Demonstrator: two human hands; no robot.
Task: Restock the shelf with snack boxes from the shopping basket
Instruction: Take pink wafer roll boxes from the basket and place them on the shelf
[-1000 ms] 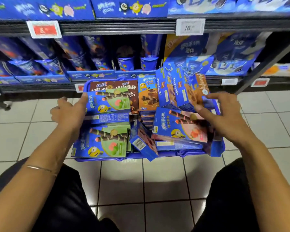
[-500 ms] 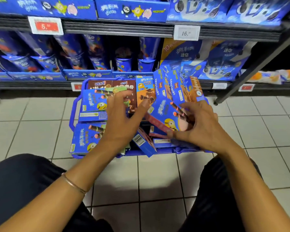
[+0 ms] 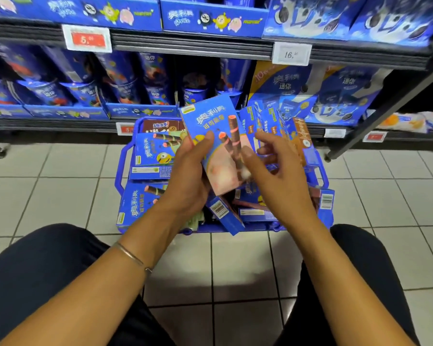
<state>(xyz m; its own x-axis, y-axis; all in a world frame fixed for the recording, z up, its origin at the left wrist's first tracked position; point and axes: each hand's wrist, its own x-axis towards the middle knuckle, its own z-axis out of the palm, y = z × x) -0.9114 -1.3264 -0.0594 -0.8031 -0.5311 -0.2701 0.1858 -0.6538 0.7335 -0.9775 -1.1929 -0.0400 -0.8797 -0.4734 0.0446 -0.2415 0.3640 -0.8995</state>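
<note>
A blue shopping basket (image 3: 121, 168) sits on the tiled floor before the shelf, filled with several blue snack boxes. My left hand (image 3: 188, 176) grips a blue and pink wafer-roll box (image 3: 211, 126), held upright above the basket with my thumb on its front. My right hand (image 3: 273, 168) hovers just right of the box with loosely spread fingers, its thumb near the box's lower right edge; whether it touches is unclear. Another snack box (image 3: 151, 151) with a yellow cartoon figure lies flat at the basket's left.
The lower shelf (image 3: 55, 124) holds rows of blue cookie cups and boxes. An upper shelf edge (image 3: 193, 44) carries price tags. A dark diagonal shelf post (image 3: 375, 116) stands at the right. My knees frame the tiled floor (image 3: 48, 191).
The pink and blue box has come up out of the basket from lying flat to upright. My left hand now holds it, and my right hand has come off it.
</note>
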